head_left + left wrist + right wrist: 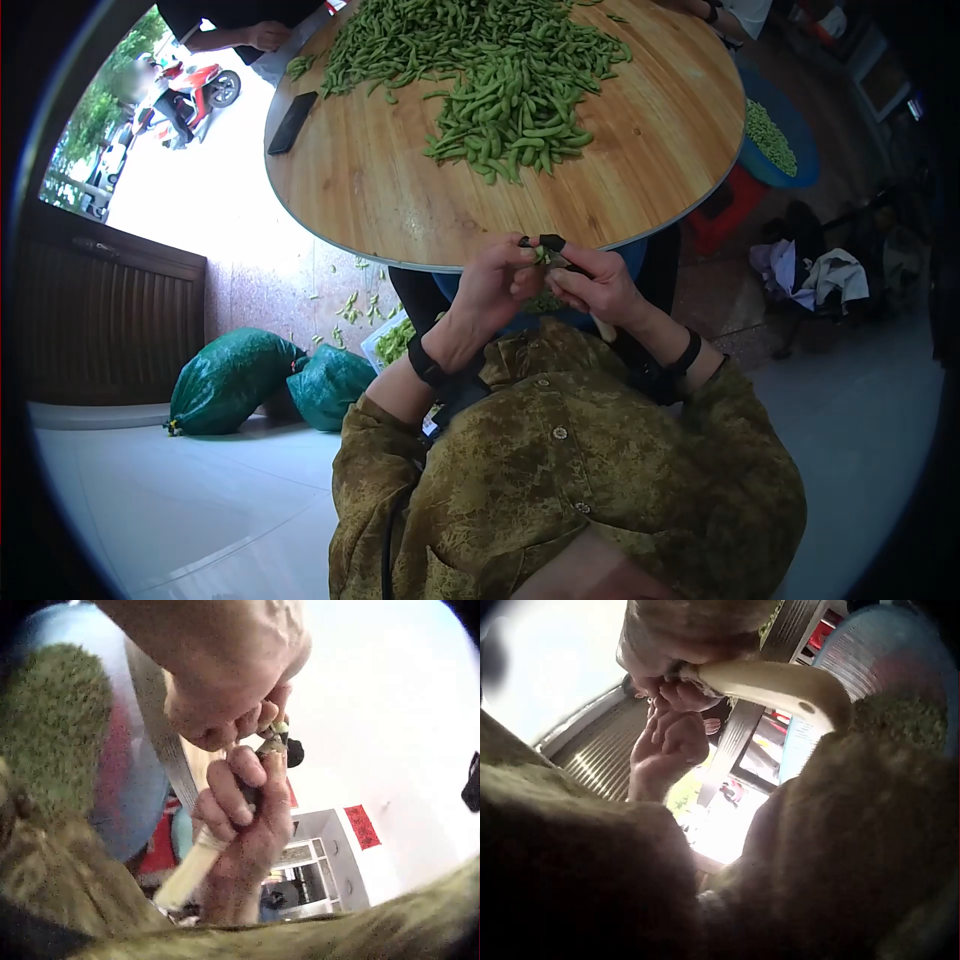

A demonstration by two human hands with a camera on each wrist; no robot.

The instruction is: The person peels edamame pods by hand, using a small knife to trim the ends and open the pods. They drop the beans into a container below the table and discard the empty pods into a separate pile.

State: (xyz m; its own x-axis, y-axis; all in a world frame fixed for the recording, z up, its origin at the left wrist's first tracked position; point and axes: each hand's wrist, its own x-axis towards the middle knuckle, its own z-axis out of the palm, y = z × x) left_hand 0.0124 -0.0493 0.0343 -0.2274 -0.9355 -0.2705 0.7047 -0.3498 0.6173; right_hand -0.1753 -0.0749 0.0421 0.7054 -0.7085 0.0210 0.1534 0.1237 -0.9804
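At the near edge of the round table (350, 200), the left hand (497, 285) pinches a small green pod (542, 255) between its fingertips, right against those of the right hand (605, 290), whose fingers curl round a pale handle (780, 686). Black covers (551, 242) wrap fingertips there. The table is wood-grained, its pale boards streaked with brown, and on its far half lies a heap (510, 110) of slim, curved, bumpy pods. The shirt (560, 480) is mottled olive cloth with round buttons; the bags (235, 385) on the floor are glossy, crinkled green and bulge roundly.

The head view shows only the handle's tip below the right hand; the right wrist view shows its smooth, bent length, with a dark spot near the end. The left wrist view shows the curled fingers and, off to one side, a blue tub (142, 802) with a grainy green mass inside. That view also has a red square (363, 827) on a pale wall, while the head view alone shows a flat black slab (292, 123) on the table.
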